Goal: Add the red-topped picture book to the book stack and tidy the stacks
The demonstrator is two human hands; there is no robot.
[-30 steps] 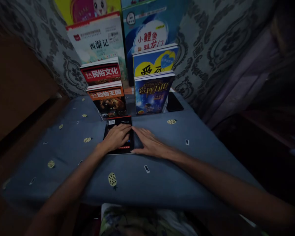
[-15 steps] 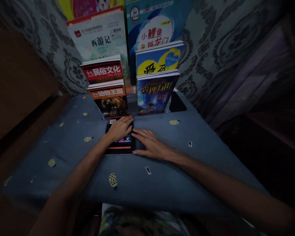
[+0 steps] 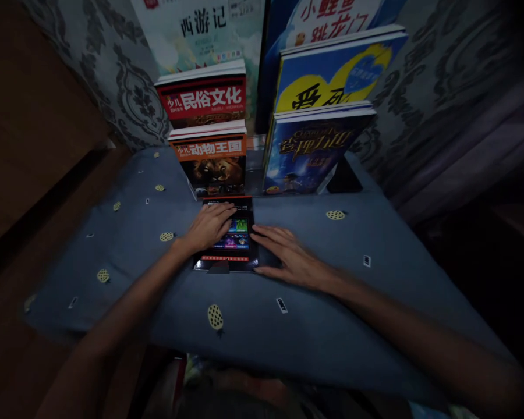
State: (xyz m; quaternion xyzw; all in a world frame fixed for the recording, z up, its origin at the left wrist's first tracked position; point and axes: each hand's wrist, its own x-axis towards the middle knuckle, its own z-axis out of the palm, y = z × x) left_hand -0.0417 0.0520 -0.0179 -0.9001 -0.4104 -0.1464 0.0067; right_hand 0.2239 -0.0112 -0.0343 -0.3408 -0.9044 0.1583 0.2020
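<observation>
A dark book (image 3: 234, 244) with small bright pictures on its cover lies flat on a blue cloth-covered table (image 3: 166, 291). My left hand (image 3: 208, 226) rests flat on the book's upper left part, fingers stretched toward its far edge. My right hand (image 3: 292, 259) lies flat on the cloth against the book's right edge, fingers spread. Neither hand grips anything.
Behind the flat book stand tiered books: a lion-cover book (image 3: 212, 166), a red book (image 3: 203, 99), a dark blue book (image 3: 312, 151), a blue-and-yellow book (image 3: 336, 73), and larger ones at the back. A patterned curtain (image 3: 117, 81) hangs behind. A dark object (image 3: 344, 177) lies far right.
My left hand slid toward the book's far left corner, uncovering the bright pictures. My right hand stays beside the book. The camera moved closer and tilted down.
</observation>
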